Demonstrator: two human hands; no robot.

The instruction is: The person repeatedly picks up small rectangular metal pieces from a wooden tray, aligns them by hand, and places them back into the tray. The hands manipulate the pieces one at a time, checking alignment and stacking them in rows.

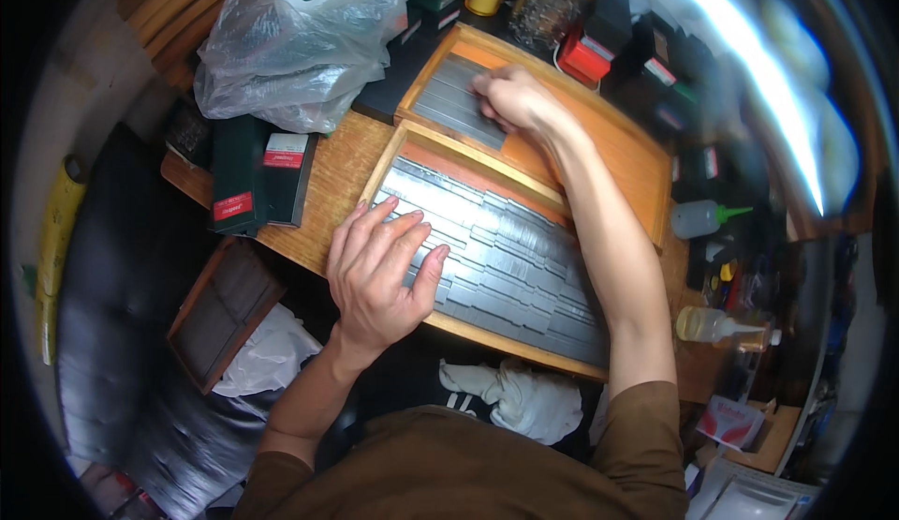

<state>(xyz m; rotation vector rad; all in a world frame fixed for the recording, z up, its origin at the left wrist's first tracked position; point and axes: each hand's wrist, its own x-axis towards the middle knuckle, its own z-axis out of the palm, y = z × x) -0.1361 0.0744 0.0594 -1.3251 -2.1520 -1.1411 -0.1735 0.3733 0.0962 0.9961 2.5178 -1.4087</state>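
Observation:
Two shallow wooden trays lie on the table. Rows of flat grey metal strips (529, 281) fill much of the near tray (515, 346). My left hand (376, 272) is open, its fingers spread over that tray's left end; the fingertips are at the strips. In the far tray (609, 178), a block of long metal strips (449, 98) covers the left part, while orange-brown wood shows on the right. My right hand (517, 98) is at the right edge of this block with its fingers curled together. Whatever sits between those fingertips is hidden.
A crumpled clear plastic bag (300, 52) and dark green boxes (239, 169) are at the left. Behind the trays stand a lidded jar (552, 5) and a red box (585, 56). Two squeeze bottles, one green-tipped (698, 219), one yellowish (707, 324), are at the right.

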